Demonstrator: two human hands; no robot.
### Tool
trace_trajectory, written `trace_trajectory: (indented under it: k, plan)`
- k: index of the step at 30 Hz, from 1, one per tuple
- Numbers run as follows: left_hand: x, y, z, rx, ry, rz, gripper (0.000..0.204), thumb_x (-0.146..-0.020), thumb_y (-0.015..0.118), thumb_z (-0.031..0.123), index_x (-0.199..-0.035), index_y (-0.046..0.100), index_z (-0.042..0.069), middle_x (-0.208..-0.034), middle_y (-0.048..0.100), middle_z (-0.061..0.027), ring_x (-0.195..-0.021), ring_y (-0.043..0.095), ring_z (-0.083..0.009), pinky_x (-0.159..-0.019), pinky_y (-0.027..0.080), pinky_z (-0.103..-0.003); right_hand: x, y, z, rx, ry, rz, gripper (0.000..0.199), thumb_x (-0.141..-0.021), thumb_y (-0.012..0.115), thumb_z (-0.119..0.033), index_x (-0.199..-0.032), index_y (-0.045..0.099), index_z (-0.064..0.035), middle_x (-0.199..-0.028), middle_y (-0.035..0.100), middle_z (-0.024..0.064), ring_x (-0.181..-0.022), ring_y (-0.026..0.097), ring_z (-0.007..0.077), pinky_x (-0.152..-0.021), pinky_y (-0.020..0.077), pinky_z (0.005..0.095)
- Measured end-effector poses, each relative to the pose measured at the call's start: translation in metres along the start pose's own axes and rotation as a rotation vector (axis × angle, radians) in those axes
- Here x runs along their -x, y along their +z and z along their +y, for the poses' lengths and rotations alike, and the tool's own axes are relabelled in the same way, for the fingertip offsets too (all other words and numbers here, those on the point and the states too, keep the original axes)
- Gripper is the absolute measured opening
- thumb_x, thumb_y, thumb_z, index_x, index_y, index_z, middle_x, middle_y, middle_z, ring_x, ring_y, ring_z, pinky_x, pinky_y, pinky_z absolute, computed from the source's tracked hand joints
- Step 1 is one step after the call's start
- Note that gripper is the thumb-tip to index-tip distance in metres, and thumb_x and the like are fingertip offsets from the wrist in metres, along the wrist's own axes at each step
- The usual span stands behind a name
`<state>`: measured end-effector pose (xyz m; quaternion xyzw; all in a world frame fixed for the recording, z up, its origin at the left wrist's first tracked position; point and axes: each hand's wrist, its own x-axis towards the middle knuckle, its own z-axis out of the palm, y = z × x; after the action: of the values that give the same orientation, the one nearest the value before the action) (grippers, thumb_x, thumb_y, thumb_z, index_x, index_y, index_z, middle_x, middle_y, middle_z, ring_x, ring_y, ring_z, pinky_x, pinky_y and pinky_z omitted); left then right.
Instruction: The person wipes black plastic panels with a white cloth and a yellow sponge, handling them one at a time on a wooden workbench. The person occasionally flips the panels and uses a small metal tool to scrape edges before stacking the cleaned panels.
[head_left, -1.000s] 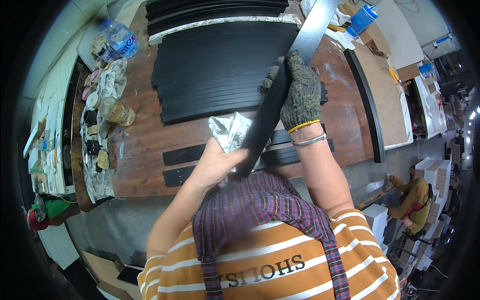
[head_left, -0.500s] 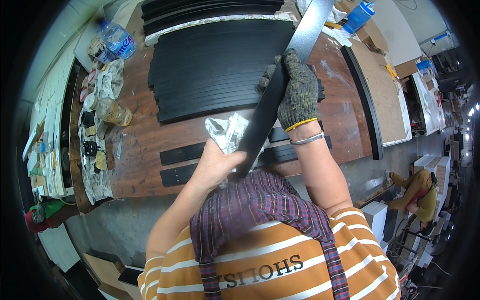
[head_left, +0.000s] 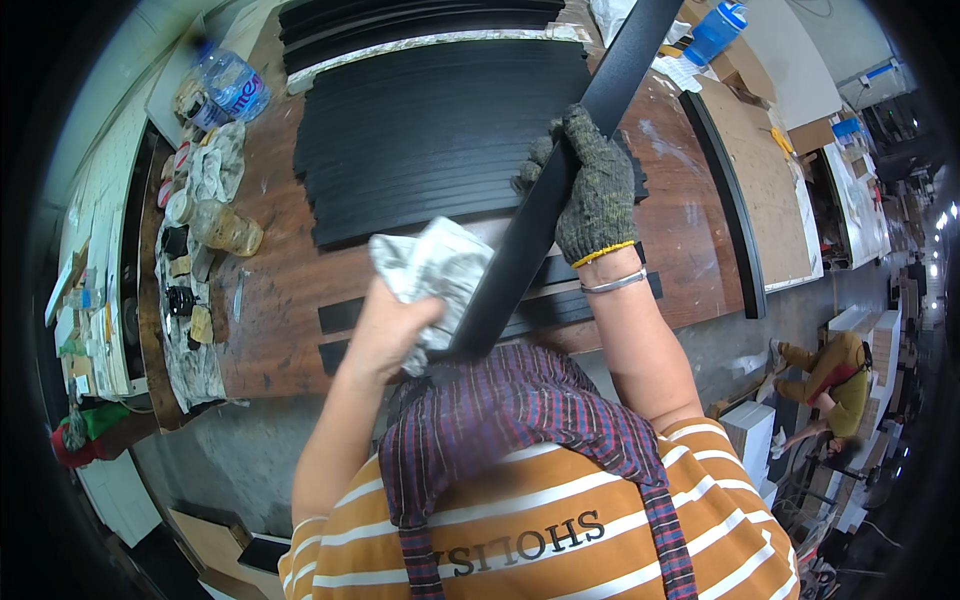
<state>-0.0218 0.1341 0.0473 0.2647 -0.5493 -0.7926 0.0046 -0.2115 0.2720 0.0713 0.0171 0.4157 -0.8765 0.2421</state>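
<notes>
- Presently: right hand [head_left: 597, 195], in a knit grey-green work glove, fingers [head_left: 545, 160] curled shut around a long black strip [head_left: 545, 205], gripping across its width.
- Left hand [head_left: 392, 330] bare, fingers closed on a crumpled pale rag [head_left: 432, 270], rag pressed against left edge of the strip near its lower end.
- Strip long axis: diagonal, from lower end near the chest up and rightward past the far desk edge; tilted, raised off the desk [head_left: 290, 300].
- Right hand at mid-length of strip, farther out; left hand nearer the body, just beside lower portion.
- Beneath: wide stack of black panels [head_left: 430, 130] lying flat on brown desk; two short black strips [head_left: 345, 315] nearer the front edge.
- Desk left edge: clear plastic bottle [head_left: 232, 88], small jars and rags in a row.
- Far right, on floor: another person crouching.
</notes>
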Motion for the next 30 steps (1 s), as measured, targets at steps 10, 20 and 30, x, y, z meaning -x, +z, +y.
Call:
trace_trajectory:
  k: [10, 20, 30]
  plan:
    - [-0.014, 0.012, -0.013, -0.675, 0.278, -0.192, 0.033, -0.085, 0.076, 0.007, -0.114, 0.064, -0.002, -0.102, 0.070, -0.0064, -0.095, 0.064, -0.0152, -0.090, 0.051, -0.033, -0.007, 0.006, -0.028, -0.153, -0.158, -0.239, 0.023, -0.095, 0.071, -0.029, -0.104, 0.069, -0.0083, -0.072, 0.063, 0.0050, -0.063, 0.061, 0.0197, -0.062, 0.0515, 0.0343]
    - [-0.009, -0.015, 0.004, -0.155, 0.200, -0.061, 0.034, -0.096, 0.072, 0.023, -0.116, 0.066, -0.003, -0.105, 0.072, -0.0095, -0.093, 0.069, -0.0159, -0.084, 0.056, -0.031, -0.020, -0.009, -0.042, -0.249, -0.260, -0.655, 0.054, -0.096, 0.057, -0.045, -0.124, 0.062, 0.0007, -0.068, 0.056, 0.0030, -0.055, 0.051, 0.0186, -0.054, 0.0387, 0.0354]
    - [-0.004, 0.019, -0.002, 0.053, 0.264, -0.103, 0.030, -0.088, 0.076, 0.006, -0.116, 0.066, -0.003, -0.104, 0.074, -0.0101, -0.094, 0.071, -0.0162, -0.084, 0.058, -0.032, -0.013, -0.005, -0.013, -0.503, 0.066, -0.614, 0.051, -0.096, 0.058, -0.032, -0.132, 0.053, 0.0031, -0.081, 0.051, 0.0023, -0.071, 0.050, 0.0174, -0.073, 0.0448, 0.0350]
